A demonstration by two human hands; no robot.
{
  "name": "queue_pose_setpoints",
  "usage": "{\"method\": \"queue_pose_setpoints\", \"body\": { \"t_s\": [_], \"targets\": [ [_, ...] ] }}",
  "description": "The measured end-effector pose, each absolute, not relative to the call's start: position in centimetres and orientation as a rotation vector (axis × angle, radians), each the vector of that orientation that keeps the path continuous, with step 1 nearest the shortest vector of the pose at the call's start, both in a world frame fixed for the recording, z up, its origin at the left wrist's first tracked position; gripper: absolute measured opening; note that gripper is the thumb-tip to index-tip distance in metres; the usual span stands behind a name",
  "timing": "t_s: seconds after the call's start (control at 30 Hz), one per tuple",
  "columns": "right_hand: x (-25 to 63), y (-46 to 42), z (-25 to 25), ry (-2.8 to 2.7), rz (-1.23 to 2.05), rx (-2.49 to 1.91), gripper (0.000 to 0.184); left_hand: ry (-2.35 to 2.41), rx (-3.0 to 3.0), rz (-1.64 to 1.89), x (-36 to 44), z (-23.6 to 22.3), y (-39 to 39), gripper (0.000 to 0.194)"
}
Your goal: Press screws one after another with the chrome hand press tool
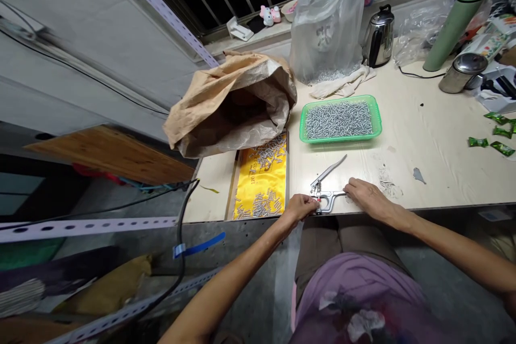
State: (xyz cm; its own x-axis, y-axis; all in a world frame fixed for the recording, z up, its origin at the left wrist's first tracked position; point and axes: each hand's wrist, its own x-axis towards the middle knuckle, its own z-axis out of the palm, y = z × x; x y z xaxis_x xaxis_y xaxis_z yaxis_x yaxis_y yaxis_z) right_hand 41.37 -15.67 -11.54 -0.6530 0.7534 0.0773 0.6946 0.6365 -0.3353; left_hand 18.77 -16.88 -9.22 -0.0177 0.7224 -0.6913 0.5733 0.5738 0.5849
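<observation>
Near the front edge of the table lies a grey metal hand-squeeze plier tool [331, 201] with a coil spring, its two handles spread apart. At the tool's left end, my left hand [300, 207] is closed in a pinch beside a small red part. What its fingertips hold is too small to make out. My right hand [363, 195] grips the end of the lower handle. Beyond the tool stands a green plastic basket [378, 117] full of small metal pins. Left of my left hand, more pins lie scattered on a yellow cloth-covered tray [246, 180].
A large open brown sack [193, 113] overhangs the yellow tray. Behind the basket are a white cloth [342, 85], a filled clear plastic bag [322, 27] and a metal kettle [379, 37]. A green flask [455, 27] and green-wrapped candies [502, 131] are at the right.
</observation>
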Motion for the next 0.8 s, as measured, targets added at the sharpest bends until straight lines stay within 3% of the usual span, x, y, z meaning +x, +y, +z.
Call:
{"method": "queue_pose_setpoints", "body": {
  "t_s": [0.3, 0.57, 0.7, 0.8],
  "targets": [
    [41.2, -16.1, -11.5, -2.641, 0.395, -1.214, 0.020, 1.768, 1.320, 0.020, 19.3, -8.5, -16.0, 0.024],
    [41.1, -16.3, -11.1, -2.674, 0.397, -1.263, 0.021, 1.625, 0.914, 0.055, 18.6, -9.7, -16.2, 0.023],
    [41.8, -15.2, -11.3, -2.676, 0.525, -1.166, 0.012, 1.617, 0.860, 0.101, 18.6, -9.8, -16.4, 0.021],
    [42.5, -12.9, -11.7, -2.703, 0.523, -1.072, 0.059, 1.611, 0.870, 0.107, 18.7, -9.5, -16.4, 0.021]
  ]
}}
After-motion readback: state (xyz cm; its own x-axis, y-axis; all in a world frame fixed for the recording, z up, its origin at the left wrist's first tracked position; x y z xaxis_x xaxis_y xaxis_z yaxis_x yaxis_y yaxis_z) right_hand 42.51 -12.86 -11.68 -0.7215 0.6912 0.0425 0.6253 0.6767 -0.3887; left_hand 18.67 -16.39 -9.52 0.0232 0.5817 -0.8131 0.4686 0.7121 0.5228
